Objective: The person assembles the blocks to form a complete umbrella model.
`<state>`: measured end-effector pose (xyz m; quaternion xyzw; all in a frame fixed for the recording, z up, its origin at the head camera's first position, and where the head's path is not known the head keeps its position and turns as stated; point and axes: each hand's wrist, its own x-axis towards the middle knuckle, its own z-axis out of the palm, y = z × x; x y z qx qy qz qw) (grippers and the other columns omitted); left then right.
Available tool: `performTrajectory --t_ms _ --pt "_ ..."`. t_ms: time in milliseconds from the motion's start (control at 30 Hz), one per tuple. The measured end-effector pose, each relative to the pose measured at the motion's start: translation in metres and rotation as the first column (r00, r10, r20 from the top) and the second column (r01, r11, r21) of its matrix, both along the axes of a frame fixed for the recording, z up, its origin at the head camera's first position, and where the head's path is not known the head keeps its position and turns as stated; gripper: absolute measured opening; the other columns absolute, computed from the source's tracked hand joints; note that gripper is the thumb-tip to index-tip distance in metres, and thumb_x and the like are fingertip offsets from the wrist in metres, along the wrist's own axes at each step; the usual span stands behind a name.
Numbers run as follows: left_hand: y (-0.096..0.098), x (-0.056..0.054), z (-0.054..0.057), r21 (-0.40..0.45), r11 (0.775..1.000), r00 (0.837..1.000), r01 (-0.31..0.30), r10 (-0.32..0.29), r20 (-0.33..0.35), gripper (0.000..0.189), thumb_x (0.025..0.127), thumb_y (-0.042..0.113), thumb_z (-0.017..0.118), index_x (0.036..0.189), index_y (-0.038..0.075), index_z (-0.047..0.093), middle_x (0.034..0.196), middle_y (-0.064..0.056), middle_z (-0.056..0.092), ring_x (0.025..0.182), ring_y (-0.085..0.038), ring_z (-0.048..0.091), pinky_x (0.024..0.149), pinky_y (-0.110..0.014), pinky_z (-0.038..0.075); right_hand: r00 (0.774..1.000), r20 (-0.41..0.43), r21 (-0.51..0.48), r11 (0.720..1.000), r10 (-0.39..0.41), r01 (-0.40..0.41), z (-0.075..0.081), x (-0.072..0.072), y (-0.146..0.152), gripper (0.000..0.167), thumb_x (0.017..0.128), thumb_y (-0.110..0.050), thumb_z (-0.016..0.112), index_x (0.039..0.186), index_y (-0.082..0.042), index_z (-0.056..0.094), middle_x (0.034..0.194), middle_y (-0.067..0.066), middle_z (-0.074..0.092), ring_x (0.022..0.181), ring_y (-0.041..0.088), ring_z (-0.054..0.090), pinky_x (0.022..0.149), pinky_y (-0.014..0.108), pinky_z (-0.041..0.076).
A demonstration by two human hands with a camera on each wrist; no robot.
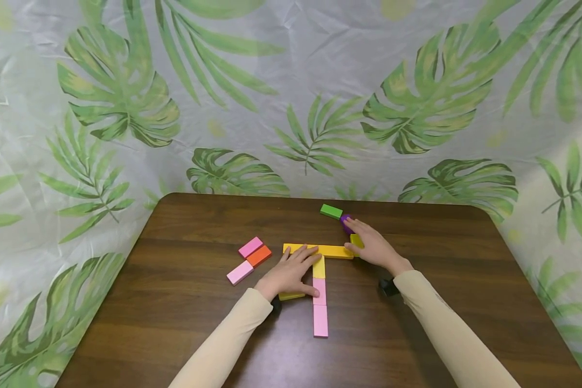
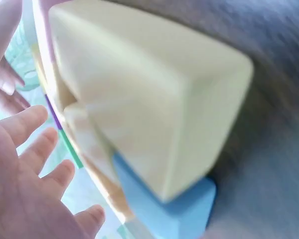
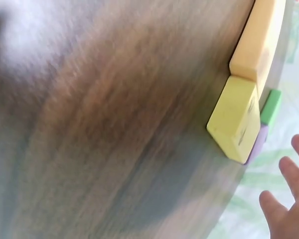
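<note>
My left hand [image 1: 287, 274], fingers spread, reaches over a yellow block [image 1: 291, 296] and up to an orange-yellow bar [image 1: 334, 251]. In the left wrist view, a pale yellow block [image 2: 134, 99] and a blue block [image 2: 169, 209] stand close beside it; the blue one is hidden in the head view. A yellow block [image 1: 318, 268] and two pink blocks [image 1: 320, 321] run down from the bar in a line. My right hand [image 1: 374, 247] is held at the bar's right end, fingers extended, near a yellow block [image 3: 235, 117] and a purple block [image 1: 345, 226]. Contact there cannot be confirmed.
Beyond the purple block lies a green block [image 1: 331, 211]. Left of my left hand are a pink block [image 1: 250, 247], a red-orange block [image 1: 259, 256] and a light pink block [image 1: 240, 272]. The dark wooden table [image 1: 184, 323] meets a leaf-patterned cloth [image 1: 320, 64] behind.
</note>
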<state>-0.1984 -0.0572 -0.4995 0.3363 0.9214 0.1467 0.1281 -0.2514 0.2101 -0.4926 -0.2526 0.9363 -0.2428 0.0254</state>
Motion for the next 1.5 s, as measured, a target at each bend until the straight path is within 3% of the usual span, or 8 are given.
performTrajectory --t_ms 300,500,767,1067,1233,1500 --pt "-0.044 0.001 0.006 0.092 0.995 0.999 -0.028 0.031 -0.030 0.087 0.082 0.049 0.071 0.149 0.009 0.033 0.156 -0.010 0.023 0.143 -0.033 0.017 0.109 -0.061 0.009 0.995 -0.034 -0.011 0.995 0.096 -0.096 -0.002 0.019 -0.010 0.065 0.093 -0.026 0.062 0.145 0.003 0.036 0.150 0.023 0.030 0.137 0.042 0.025 0.108 0.058 0.020" --pt "-0.081 0.003 0.007 0.162 0.980 0.993 -0.115 0.118 -0.011 0.084 0.083 0.042 0.073 0.147 0.004 0.035 0.154 -0.013 0.026 0.141 -0.035 0.020 0.107 -0.064 0.010 0.989 -0.001 -0.004 0.989 0.148 -0.148 -0.004 0.033 -0.021 0.067 0.091 -0.027 0.064 0.146 -0.001 0.036 0.152 0.018 0.029 0.139 0.039 0.024 0.109 0.056 0.020" --pt "-0.116 0.005 0.007 0.161 0.958 0.971 -0.237 0.238 0.014 0.083 0.084 0.038 0.073 0.147 0.001 0.033 0.153 -0.016 0.027 0.139 -0.039 0.023 0.108 -0.064 0.009 0.975 0.013 0.025 0.975 0.223 -0.223 -0.004 0.048 -0.039 0.070 0.090 -0.036 0.064 0.146 -0.004 0.038 0.153 0.016 0.029 0.140 0.040 0.021 0.109 0.058 0.018" --pt "-0.131 0.007 0.001 0.150 0.943 0.955 -0.297 0.296 0.026 0.069 0.089 0.035 0.067 0.143 0.000 0.042 0.150 -0.017 0.033 0.137 -0.039 0.028 0.107 -0.064 0.013 0.966 0.060 0.092 0.962 0.251 -0.256 -0.008 0.057 -0.051 0.076 0.089 -0.044 0.063 0.148 -0.005 0.035 0.154 0.014 0.028 0.142 0.037 0.017 0.111 0.054 0.015" --pt "-0.134 0.003 -0.001 0.169 0.943 0.957 -0.287 0.291 0.003 0.061 0.092 0.029 0.064 0.141 -0.001 0.044 0.148 -0.020 0.036 0.132 -0.040 0.037 0.104 -0.066 0.019 0.966 0.046 0.137 0.956 0.256 -0.260 -0.014 0.057 -0.051 0.076 0.089 -0.045 0.062 0.147 -0.004 0.036 0.154 0.014 0.028 0.141 0.038 0.019 0.111 0.054 0.016" --pt "-0.134 -0.010 0.001 0.170 0.949 0.961 -0.267 0.274 -0.023 0.050 0.096 0.019 0.058 0.138 -0.005 0.046 0.145 -0.022 0.038 0.129 -0.042 0.039 0.101 -0.066 0.025 0.966 0.045 0.165 0.952 0.255 -0.259 -0.011 0.058 -0.052 0.077 0.089 -0.046 0.061 0.148 -0.004 0.035 0.154 0.014 0.027 0.141 0.038 0.019 0.111 0.054 0.017"
